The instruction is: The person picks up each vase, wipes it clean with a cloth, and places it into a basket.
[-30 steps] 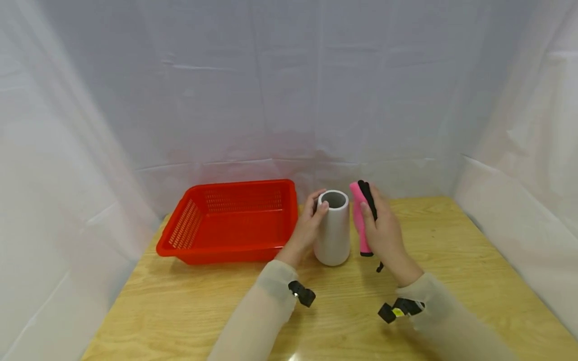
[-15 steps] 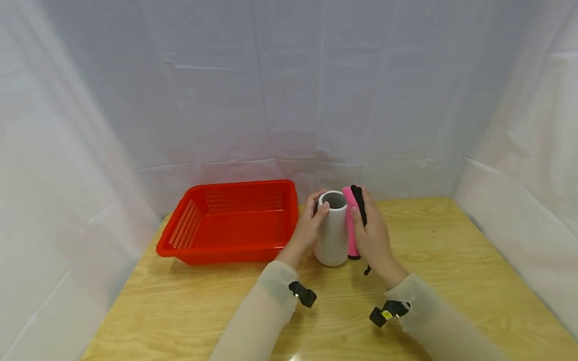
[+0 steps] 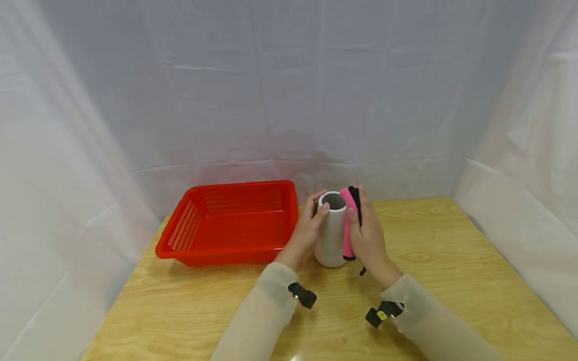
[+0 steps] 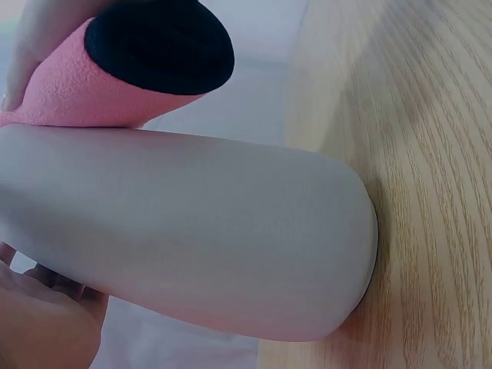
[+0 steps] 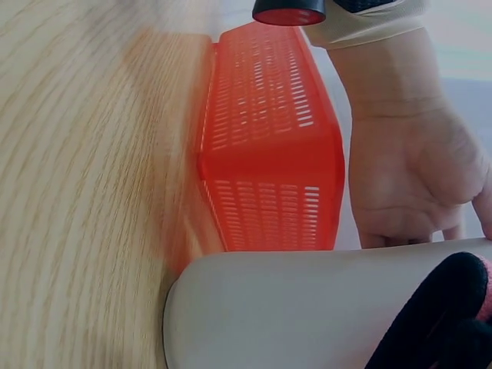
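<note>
Two hands at white cylinder (image 3: pixel 331 231), right of red basket (image 3: pixel 230 220): left hand (image 3: pixel 307 229) gripping its side, right hand (image 3: pixel 368 236) pressing held pink-black roll (image 3: pixel 348 225) against it; next, probably lift roll over rim.

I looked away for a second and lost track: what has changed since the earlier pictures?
The right hand, gripping the pink and black roll, moved left and brought it against the side of the white cylinder; before there was a gap. The left hand holds the cylinder as before, upright on the table. The red basket has not moved.
</note>
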